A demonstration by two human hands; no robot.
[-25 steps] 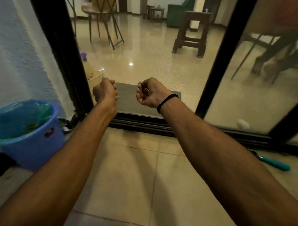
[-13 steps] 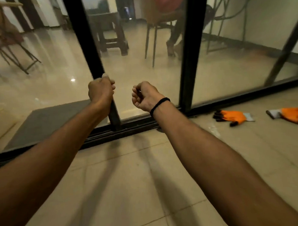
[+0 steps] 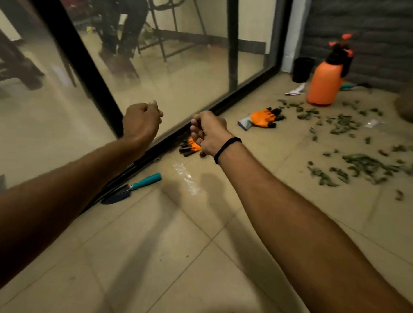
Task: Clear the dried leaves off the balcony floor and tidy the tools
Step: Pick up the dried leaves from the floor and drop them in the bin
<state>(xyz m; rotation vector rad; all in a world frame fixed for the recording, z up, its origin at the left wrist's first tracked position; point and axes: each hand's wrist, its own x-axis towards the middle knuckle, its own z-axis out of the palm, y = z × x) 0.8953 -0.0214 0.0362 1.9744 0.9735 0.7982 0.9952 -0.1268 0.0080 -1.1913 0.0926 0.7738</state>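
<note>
**Hands held out curled above the balcony floor, leaves lying at the right**

Left hand is closed into a fist at centre frame, in front of the black frame of the glass door; nothing shows in its grip. Right hand hangs just beside it, its fingers curled downward. Whether they pinch something small cannot be told through the blur. A black band circles the right wrist.

Dried leaves lie scattered over the tiled floor in the right half of the frame. One loose patch is at mid right and another is higher up, near the orange sprayer. The sprayer stands upright at upper right with a black pot just to its left. A teal-handled tool lies partly hidden behind the sprayer.

An orange and black glove lies flat on the tiles right of centre, near the door track. A second glove shows only in part under the right hand, close against the track. At lower left of centre a trowel with a teal handle lies beside the track, its dark blade toward the lower left. A strip of clear wrapping lies between the trowel and the right forearm. A white scrap of paper lies left of the sprayer's base.
</note>
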